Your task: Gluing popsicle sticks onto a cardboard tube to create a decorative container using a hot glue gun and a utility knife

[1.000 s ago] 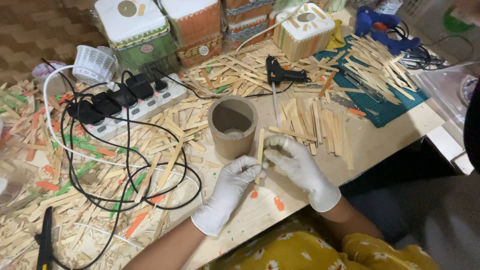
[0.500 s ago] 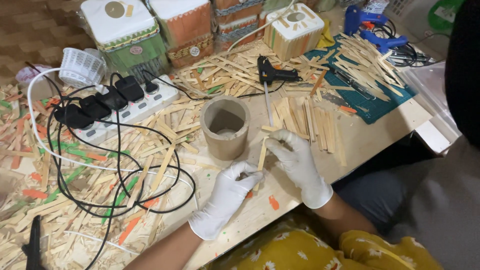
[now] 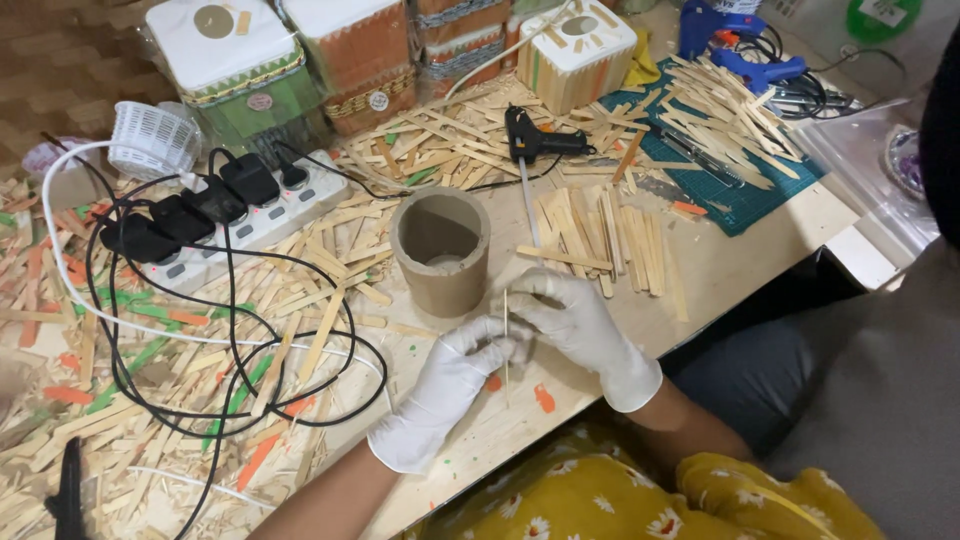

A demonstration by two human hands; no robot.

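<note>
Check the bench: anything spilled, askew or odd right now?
Yes. Wooden sticks lie scattered over the table and under the black cables of the power strip. The glue gun lies on its side among them. Both hands hold one stick beside the upright cardboard tube.

Soft, even indoor light, faint shadows, sharp centre, slight wide-angle stretch and blur toward the edges.
</note>
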